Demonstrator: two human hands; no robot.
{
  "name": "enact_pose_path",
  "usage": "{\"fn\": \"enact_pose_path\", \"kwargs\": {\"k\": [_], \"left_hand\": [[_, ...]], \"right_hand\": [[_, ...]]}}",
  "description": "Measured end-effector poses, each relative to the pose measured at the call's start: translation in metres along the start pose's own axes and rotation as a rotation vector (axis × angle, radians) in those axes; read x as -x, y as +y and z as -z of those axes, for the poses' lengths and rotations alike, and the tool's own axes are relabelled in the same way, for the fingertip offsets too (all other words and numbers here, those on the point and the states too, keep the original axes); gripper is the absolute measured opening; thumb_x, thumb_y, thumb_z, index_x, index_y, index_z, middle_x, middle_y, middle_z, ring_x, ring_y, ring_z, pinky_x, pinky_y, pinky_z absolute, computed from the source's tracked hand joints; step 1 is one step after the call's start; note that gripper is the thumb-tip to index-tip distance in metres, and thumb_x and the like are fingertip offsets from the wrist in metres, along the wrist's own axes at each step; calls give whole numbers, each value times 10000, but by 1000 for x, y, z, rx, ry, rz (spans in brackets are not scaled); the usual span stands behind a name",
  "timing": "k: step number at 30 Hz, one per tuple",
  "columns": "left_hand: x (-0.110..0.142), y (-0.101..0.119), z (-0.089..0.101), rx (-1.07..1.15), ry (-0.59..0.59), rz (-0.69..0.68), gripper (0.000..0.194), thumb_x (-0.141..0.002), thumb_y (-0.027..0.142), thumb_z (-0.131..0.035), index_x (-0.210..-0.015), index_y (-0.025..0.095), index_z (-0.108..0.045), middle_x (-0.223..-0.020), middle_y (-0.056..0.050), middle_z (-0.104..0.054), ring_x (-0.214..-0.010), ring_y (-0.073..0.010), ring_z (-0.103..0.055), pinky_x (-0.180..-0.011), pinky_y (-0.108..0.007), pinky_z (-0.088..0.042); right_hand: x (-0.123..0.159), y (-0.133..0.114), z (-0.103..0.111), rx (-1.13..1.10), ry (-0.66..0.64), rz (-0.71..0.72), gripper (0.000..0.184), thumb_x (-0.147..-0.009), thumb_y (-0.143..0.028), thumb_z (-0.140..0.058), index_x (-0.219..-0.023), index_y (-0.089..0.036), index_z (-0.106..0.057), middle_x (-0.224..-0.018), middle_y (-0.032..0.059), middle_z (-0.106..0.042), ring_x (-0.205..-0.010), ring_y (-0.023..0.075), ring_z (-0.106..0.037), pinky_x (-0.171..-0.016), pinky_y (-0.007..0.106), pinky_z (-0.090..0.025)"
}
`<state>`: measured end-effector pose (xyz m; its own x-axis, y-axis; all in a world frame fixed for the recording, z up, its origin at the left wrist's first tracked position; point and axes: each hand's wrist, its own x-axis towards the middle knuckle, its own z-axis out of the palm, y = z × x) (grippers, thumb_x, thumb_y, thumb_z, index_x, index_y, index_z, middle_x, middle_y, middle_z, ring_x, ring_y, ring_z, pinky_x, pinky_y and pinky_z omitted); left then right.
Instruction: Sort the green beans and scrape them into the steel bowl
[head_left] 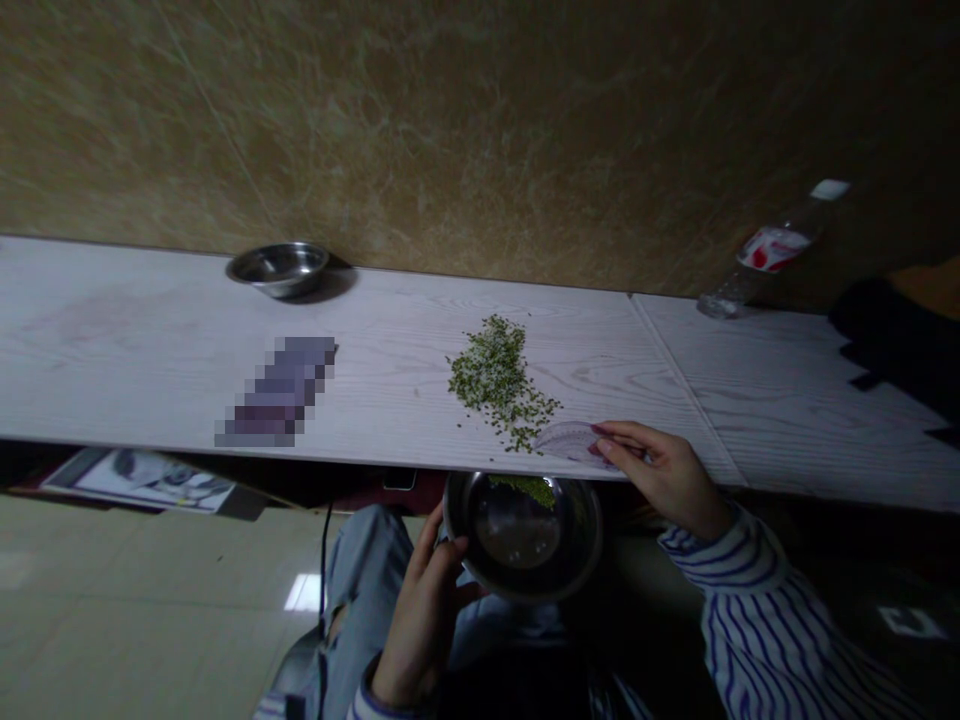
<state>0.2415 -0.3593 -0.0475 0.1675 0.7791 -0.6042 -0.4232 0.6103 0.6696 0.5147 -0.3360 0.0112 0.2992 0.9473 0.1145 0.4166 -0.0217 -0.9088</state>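
Observation:
My left hand [427, 590] grips the left rim of a steel bowl [581, 570], held just below the table's front edge, over my lap. A small heap of green beans [525, 489] lies inside the bowl, along its far side. Between thumb and fingers, my right hand [667, 470] pinches a clear plastic protractor [566, 440], flat near the tabletop's front edge. The protractor's left end meets the near edge of a spread of small green beans [491, 370], possibly mung beans, on the white tabletop.
A smaller steel bowl [279, 270] stands at the back left by the wall. In front of it lies a blurred-out flat object [281, 390]. A plastic bottle [776, 248] and a dark bundle [892, 340] are at the right. Papers [142, 480] show on a shelf below.

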Motion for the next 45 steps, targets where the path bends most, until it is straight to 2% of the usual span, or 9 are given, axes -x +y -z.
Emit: {"fn": "enact_pose_path", "kwargs": {"k": [10,13,28,35,45], "left_hand": [[0,-1,0,-8,-3,-3,777,-790,331,-677,-1517,274,-407,-1327,-112,-632,-1100,-298,-603,-683,-346,-532],[0,0,0,-4,-41,-8,767,-809,324,-660,-1525,281,-388,-1348,-103,-619,-1121,-291,-593,-699,-342,-531],[1,1,-1,4,-43,-7,767,-804,328,-667,-1522,287,-398,-1353,-99,-628,-1122,-284,-597,-689,-327,-522],[2,-1,-1,-5,-8,-7,791,-764,345,-699,-1507,296,-431,-1294,-86,-659,-1049,-260,-623,-672,-307,-516],[2,0,1,-12,-24,-11,770,-797,334,-673,-1518,289,-407,-1365,-108,-612,-1127,-287,-594,-678,-317,-514]], "right_hand": [[2,1,2,12,15,13,403,-727,-519,-787,-930,-171,-777,-829,110,-800,-797,271,-779,-757,381,-650],[3,1,2,27,12,14,388,-740,-498,-777,-939,-166,-778,-829,111,-800,-791,266,-779,-751,375,-650],[-2,3,-1,54,41,25,421,-748,-529,-759,-953,-162,-780,-866,125,-798,-825,275,-774,-785,397,-638],[-5,-1,-6,6,5,30,406,-744,-528,-772,-947,-176,-782,-832,103,-800,-798,263,-775,-748,378,-646],[-6,-3,-10,11,-25,16,374,-749,-487,-768,-955,-176,-785,-851,103,-801,-814,268,-772,-759,386,-644]]}}
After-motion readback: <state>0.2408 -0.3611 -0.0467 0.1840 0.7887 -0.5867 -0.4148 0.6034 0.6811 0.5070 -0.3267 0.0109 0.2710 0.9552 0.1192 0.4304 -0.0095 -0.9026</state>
